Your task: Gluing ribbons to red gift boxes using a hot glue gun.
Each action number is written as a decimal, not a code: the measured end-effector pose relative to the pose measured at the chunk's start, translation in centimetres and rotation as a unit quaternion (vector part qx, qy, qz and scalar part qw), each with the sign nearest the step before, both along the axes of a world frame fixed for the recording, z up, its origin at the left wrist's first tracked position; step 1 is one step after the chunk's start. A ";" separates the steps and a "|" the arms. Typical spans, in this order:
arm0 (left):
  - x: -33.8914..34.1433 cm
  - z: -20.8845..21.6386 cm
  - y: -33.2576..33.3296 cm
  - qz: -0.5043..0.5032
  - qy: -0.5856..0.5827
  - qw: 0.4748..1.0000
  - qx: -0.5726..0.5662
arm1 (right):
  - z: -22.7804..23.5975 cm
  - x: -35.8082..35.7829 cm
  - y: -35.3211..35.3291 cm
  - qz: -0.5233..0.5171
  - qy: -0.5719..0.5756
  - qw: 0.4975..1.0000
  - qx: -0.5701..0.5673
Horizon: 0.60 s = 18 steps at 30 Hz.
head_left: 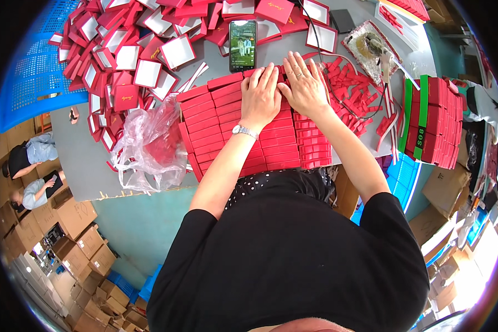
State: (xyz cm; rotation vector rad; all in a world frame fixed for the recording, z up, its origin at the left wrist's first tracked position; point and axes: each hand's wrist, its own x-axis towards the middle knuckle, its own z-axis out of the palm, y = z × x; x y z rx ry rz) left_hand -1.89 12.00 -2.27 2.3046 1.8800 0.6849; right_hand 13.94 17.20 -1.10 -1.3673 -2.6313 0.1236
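A block of small red boxes [227, 135], packed in neat stacked rows, stands at the table's near edge in front of me. My left hand [262, 95] lies flat on its top, fingers stretched forward; a silver watch [245, 131] is on that wrist. Beside it my right hand [306, 87] rests on the top far edge, fingers extended and slightly apart, with a ring on one finger. The hands nearly touch at the right thumb. Neither is gripping anything. The boxes at the block's right end [314, 141] show narrow bands across them.
A phone [242, 47] showing a picture stands behind the block. Loose red boxes with white insides [149, 73] heap at the far left, near a clear plastic bag [149, 152]. Red ribbon pieces [351, 83] and a cable lie right. Strapped red boxes [440, 122] stand farther right.
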 end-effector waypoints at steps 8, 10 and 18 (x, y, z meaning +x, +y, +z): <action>-0.1 -0.1 0.2 0.001 -0.003 1.000 -0.002 | 0.0 -0.2 0.0 -0.007 -0.014 1.000 -0.001; 0.0 0.1 0.5 0.003 0.002 1.000 -0.005 | 0.0 -0.2 0.1 -0.005 -0.005 1.000 0.000; 0.6 0.3 0.7 0.005 0.003 1.000 0.005 | -0.3 0.7 0.7 -0.008 0.006 1.000 0.018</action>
